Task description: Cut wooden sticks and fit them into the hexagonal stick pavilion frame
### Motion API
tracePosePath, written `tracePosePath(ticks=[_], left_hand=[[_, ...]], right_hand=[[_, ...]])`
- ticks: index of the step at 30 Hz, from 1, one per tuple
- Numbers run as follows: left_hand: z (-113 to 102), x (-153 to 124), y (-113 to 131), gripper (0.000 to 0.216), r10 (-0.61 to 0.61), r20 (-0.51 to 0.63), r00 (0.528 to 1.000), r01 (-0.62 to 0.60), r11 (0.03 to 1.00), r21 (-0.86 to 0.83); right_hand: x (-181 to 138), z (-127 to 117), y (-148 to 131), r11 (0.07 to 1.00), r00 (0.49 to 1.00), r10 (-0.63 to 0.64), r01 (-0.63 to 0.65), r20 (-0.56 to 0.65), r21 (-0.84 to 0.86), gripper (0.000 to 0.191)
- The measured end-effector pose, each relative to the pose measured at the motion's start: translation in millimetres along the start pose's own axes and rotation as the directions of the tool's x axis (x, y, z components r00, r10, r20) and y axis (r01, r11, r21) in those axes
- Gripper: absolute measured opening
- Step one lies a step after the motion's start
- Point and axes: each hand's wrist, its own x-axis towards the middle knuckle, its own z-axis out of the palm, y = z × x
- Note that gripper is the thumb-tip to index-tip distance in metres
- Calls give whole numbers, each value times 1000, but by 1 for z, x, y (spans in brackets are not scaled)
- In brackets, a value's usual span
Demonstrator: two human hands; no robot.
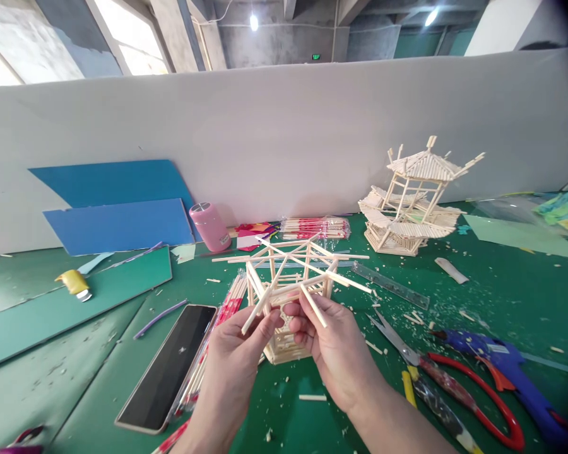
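Left hand (239, 343): pinching the stick frame (288, 291) at its near left corner
Right hand (336, 340): fingers gripping its near right corner
Stick frame: upright between both hands
Left side: phone (170, 366)
Right side: scissors (407, 353), glue gun (506, 369)
Behind, right: stick pavilion (414, 208)

Craft workshop: glue gun (495, 350), scissors (411, 355), scattered stick scraps (312, 398)
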Motion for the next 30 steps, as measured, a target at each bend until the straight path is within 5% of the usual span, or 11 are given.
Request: tracePosePath(ticks=[30], left_hand=[[-5, 4, -2, 18, -32, 49, 998, 33, 999, -6]], right_hand=[[-1, 1, 0, 1000, 1000, -1, 1, -3, 12, 20]])
